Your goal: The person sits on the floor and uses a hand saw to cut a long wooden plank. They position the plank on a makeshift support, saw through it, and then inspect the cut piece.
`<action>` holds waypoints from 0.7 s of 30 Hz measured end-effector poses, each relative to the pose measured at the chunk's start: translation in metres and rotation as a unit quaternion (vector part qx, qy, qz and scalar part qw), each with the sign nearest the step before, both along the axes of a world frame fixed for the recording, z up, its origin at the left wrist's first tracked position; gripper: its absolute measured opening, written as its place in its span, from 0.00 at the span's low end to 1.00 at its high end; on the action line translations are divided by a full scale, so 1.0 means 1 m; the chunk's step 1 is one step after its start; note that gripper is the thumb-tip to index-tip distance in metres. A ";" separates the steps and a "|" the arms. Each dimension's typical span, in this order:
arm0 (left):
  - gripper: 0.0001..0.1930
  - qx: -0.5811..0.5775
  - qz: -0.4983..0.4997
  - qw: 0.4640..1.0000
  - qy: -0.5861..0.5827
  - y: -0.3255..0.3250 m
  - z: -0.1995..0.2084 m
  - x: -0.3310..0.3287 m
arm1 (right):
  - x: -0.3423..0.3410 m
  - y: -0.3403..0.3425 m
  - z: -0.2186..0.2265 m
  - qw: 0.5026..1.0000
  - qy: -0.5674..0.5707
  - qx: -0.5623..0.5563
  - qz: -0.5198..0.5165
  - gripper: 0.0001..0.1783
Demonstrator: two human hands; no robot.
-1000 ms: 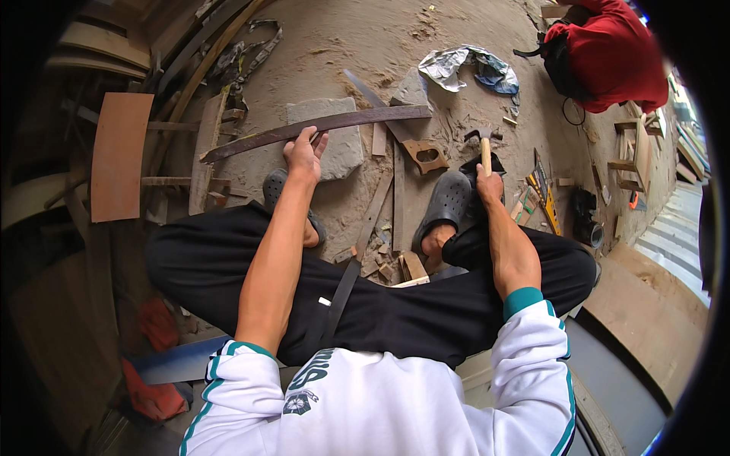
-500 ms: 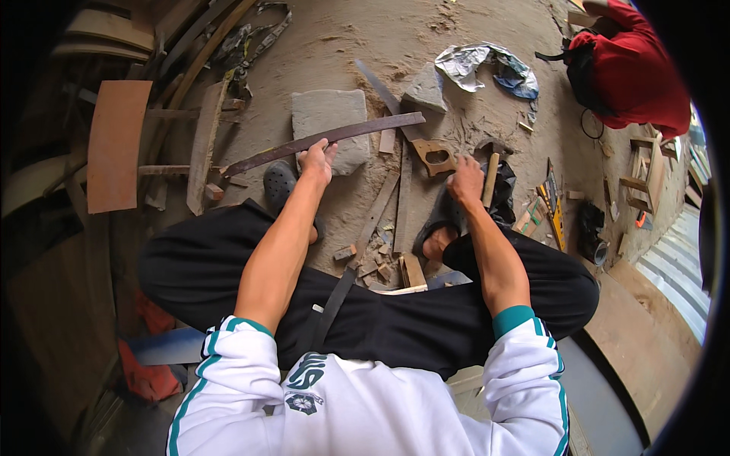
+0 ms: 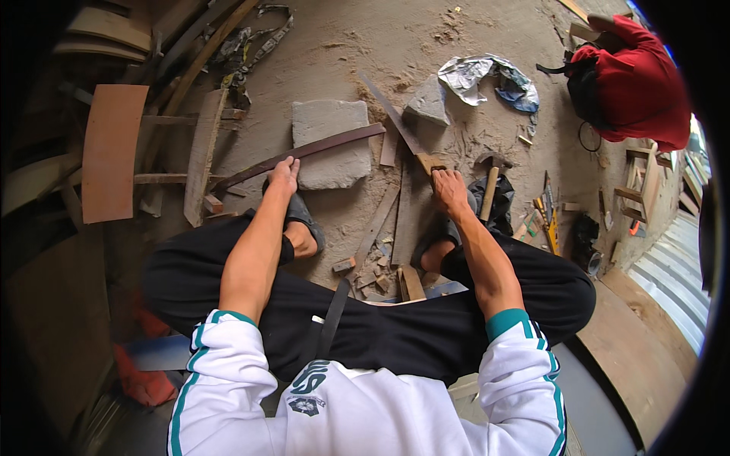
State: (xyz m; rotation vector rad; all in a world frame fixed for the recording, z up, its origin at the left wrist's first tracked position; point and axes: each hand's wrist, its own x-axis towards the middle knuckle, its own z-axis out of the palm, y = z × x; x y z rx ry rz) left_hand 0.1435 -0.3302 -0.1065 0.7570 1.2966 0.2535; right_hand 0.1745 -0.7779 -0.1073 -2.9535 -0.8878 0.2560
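Note:
My left hand [image 3: 284, 178] is closed on a long, dark brown wooden strip [image 3: 334, 140]. The strip lies at a slant across a pale stone block [image 3: 327, 173], its far-right end just past the block. To the right, my right hand [image 3: 450, 190] wraps round the wooden handle of a handsaw [image 3: 401, 128]. The saw's blade points away and to the left, apart from the block, with its tip beyond the strip. The hand covers most of the handle. My feet in dark clogs [image 3: 304, 216] rest below both hands.
A hammer [image 3: 491, 190] lies right of my right hand, beside a black plastic bag. Wood offcuts [image 3: 380, 281] are scattered between my feet. Beyond the saw are a grey stone [image 3: 428, 102] and crumpled foil sheeting [image 3: 464, 76]. A person in red [image 3: 639, 83] is at far right.
The wooden strip has slid left across the block with my left hand. My right hand has closed round the saw's handle and shifted slightly left and nearer, turning the handle.

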 end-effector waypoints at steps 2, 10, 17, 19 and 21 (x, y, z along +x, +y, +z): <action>0.30 0.003 -0.007 1.000 0.013 0.005 0.001 -0.002 | 0.003 -0.002 0.014 0.996 0.012 0.091 -0.013 0.09; 0.36 0.054 -0.125 0.977 0.165 0.004 -0.003 0.007 | 0.026 0.033 0.084 0.946 0.153 0.201 -0.206 0.16; 0.43 0.457 -0.167 0.822 0.295 -0.046 -0.011 0.010 | 0.050 0.045 0.166 0.834 0.288 0.371 -0.290 0.19; 0.39 0.476 -0.291 0.806 0.198 -0.060 0.023 -0.001 | 0.048 0.055 0.210 0.763 0.330 0.459 -0.314 0.16; 0.32 0.502 -0.362 0.770 0.155 -0.076 0.039 -0.007 | 0.045 0.063 0.251 0.710 0.351 0.508 -0.338 0.12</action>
